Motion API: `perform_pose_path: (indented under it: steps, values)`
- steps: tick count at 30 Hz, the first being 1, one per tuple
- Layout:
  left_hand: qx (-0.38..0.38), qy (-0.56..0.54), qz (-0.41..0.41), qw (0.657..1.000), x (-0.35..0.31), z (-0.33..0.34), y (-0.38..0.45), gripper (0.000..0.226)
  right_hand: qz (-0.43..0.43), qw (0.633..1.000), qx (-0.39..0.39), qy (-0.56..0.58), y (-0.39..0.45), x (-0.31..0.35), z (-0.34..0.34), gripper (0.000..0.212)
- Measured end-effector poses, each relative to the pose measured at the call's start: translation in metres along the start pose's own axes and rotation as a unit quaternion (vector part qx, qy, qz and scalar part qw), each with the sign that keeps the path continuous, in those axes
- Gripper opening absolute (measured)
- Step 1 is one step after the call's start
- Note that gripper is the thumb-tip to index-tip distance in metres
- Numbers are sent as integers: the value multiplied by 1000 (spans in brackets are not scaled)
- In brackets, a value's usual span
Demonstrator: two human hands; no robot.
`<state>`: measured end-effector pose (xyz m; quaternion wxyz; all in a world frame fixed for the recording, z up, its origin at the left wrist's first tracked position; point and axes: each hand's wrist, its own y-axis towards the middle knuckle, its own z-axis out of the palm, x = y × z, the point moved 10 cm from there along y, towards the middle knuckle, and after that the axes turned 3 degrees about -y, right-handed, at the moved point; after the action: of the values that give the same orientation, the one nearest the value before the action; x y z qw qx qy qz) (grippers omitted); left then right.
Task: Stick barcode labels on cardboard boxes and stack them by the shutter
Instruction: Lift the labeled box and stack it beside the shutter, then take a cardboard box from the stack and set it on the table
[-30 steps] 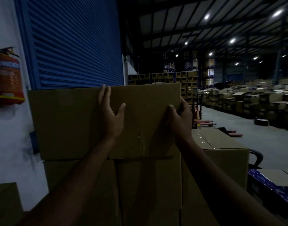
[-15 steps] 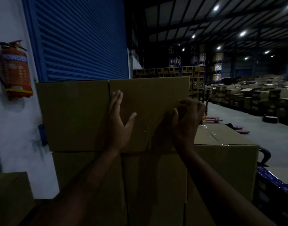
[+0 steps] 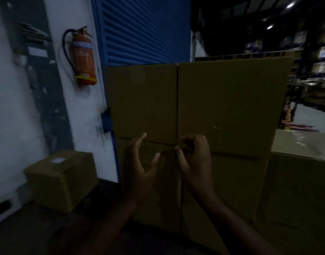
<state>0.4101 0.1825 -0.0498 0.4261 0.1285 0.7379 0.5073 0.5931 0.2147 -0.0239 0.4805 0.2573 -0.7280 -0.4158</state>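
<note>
A large cardboard box (image 3: 222, 103) sits on top of a stack of boxes (image 3: 228, 188) in front of the blue shutter (image 3: 143, 28). My left hand (image 3: 139, 168) hovers in front of the stack with fingers spread and relaxed, off the cardboard. My right hand (image 3: 194, 159) is beside it, its fingers loosely curled with nothing in them. Both hands are level with the seam between the top box and the one below. No barcode label shows on the faces turned toward me.
A small cardboard box (image 3: 60, 177) with a white label on top stands on the floor at the left by the white wall. A red fire extinguisher (image 3: 83, 57) hangs on that wall. A lower box stack (image 3: 303, 181) adjoins on the right; a warehouse aisle lies beyond.
Both hands have let go of the top box and dropped back to the seam below it. The view has swung left and pulled back; the box stays on the stack.
</note>
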Motion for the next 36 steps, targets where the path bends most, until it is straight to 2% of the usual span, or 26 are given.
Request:
perform_pose_path:
  steps: [3, 10, 15, 18, 28, 33, 36]
  values:
    - [-9, 42, -31, 999, 29, -40, -22, 53, 18, 998, 44, 47, -26, 10, 47, 18]
    - [-68, 92, -192, 975, 112, -149, -73, 58, 89, 974, 169, 119, -85, 38, 176, 27]
    - [-87, 104, -261, 956, 166, -218, -89, 56, 126, 958, 229, 116, -118, 53, 266, 24]
    - [-92, 105, -289, 947, 208, -253, -91, 63, 157, 946, 261, 109, -133, 61, 323, 21]
    - [-43, 58, -339, 938, 406, -365, -58, 62, 248, 930, 256, 83, -169, 75, 540, 26]
    - [-8, 68, -365, 928, 496, -396, -36, 63, 256, 935, 238, 53, -169, 76, 614, 32]
    - [44, 105, -385, 916, 543, -405, -22, 70, 264, 934, 241, 33, -164, 64, 647, 29]
